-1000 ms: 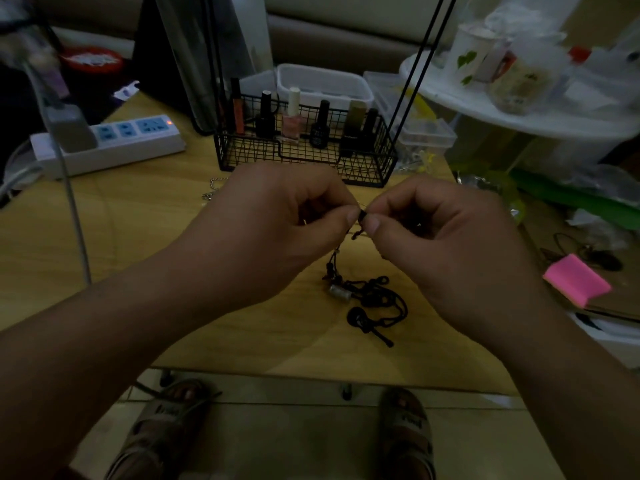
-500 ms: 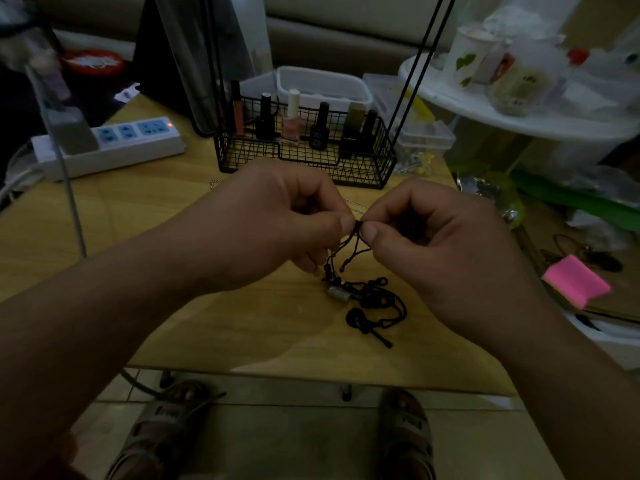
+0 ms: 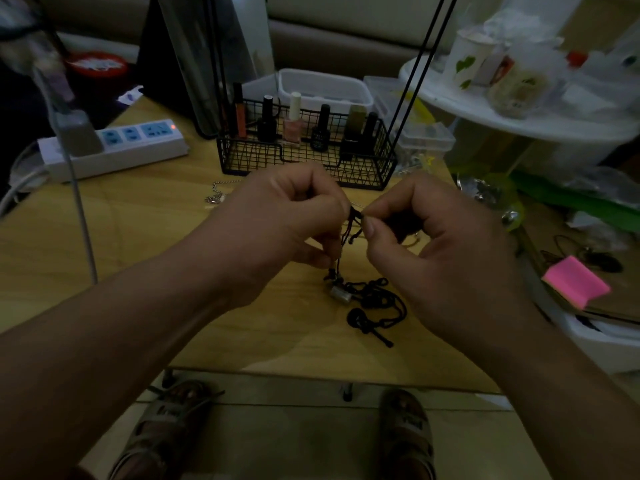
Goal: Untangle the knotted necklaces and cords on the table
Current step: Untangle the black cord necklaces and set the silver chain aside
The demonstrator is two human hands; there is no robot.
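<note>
A black knotted cord [image 3: 375, 304] with a small silver bead [image 3: 340, 292] lies in a tangle on the wooden table [image 3: 138, 244]. Its upper strands rise off the table between my hands. My left hand [image 3: 294, 223] pinches those strands from the left, fingers curled. My right hand [image 3: 433, 244] pinches the same knot from the right with thumb and forefinger. The two hands nearly touch above the tangle. A silver chain [image 3: 216, 192] lies on the table behind my left hand, partly hidden.
A black wire basket [image 3: 304, 161] with nail polish bottles stands behind the hands. A white power strip [image 3: 117, 150] lies at the left, a pink pad [image 3: 575, 285] at the right. A cluttered white round shelf [image 3: 519, 116] is at the back right. The table's front edge is close below the tangle.
Both hands have dropped slightly toward the table while still pinching the knot. More loose black strands now hang between them than a second ago.
</note>
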